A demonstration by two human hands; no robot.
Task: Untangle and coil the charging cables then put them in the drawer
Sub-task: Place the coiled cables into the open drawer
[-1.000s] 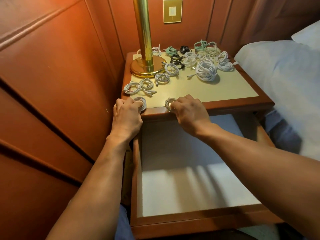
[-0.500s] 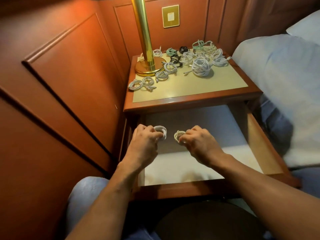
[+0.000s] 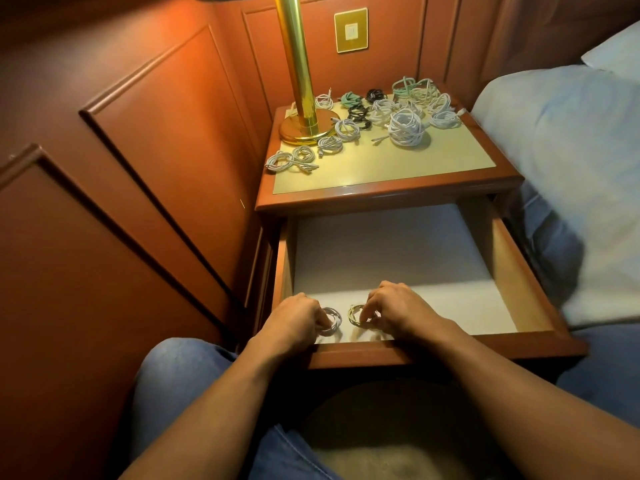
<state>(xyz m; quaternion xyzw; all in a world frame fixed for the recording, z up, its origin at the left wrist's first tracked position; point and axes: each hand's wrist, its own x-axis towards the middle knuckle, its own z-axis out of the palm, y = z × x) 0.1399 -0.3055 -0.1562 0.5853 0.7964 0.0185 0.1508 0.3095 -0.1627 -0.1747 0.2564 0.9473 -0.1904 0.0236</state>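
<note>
The wooden drawer [image 3: 512, 271] of the nightstand stands pulled out, its white bottom bare apart from two small cable coils. My left hand [image 3: 294, 320] pinches a white coiled cable [image 3: 330, 322] low at the drawer's front left. Beside it, my right hand [image 3: 391, 311] pinches a pale yellowish coiled cable [image 3: 356, 315]. Both coils sit at or just above the drawer floor. On the nightstand top [image 3: 398, 168] lie several more coils, white, green and black, with a large white bundle [image 3: 405, 128] among them.
A brass lamp [image 3: 303, 112] stands at the back left of the nightstand top. Wood wall panels close in on the left. A bed with a pale sheet [image 3: 571, 150] lies right of the drawer. My knees in blue jeans are below the drawer front.
Both hands carried the two small coils from the nightstand's front edge down into the open drawer, to its front left floor.
</note>
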